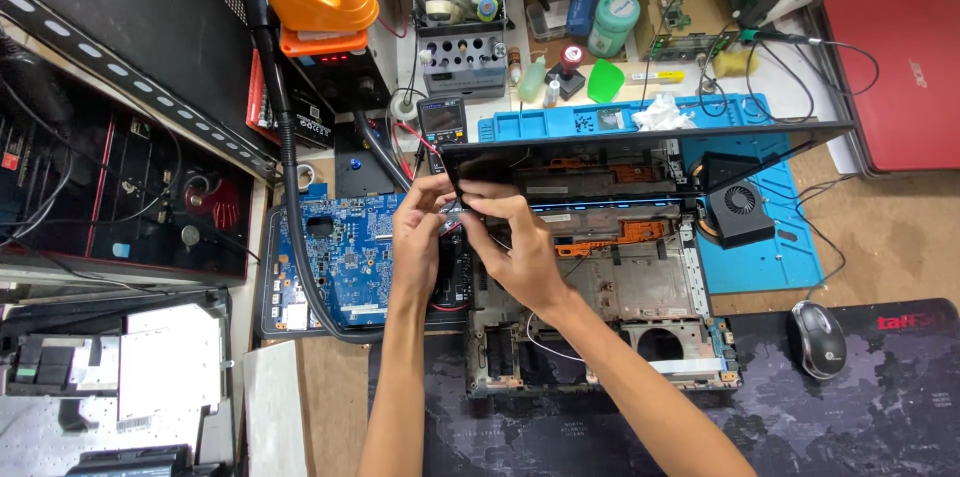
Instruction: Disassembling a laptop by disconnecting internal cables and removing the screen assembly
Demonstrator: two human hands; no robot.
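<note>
Black laptop chassis (pixel 600 287) lies opened; left hand (pixel 420 237) and right hand (pixel 515 247) both pinch 1 small part (pixel 452 215) above it.

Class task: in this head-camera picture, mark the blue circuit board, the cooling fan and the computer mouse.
blue circuit board (pixel 345 262), head view, bare middle.
cooling fan (pixel 741 202), head view, round blade hub.
computer mouse (pixel 818 339), head view, top shell.

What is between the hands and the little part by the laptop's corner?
Nothing visible: the left hand and right hand both pinch the small part directly, above the opened laptop base. Their fingers hide most of it. The blue circuit board lies off to the left.
</note>
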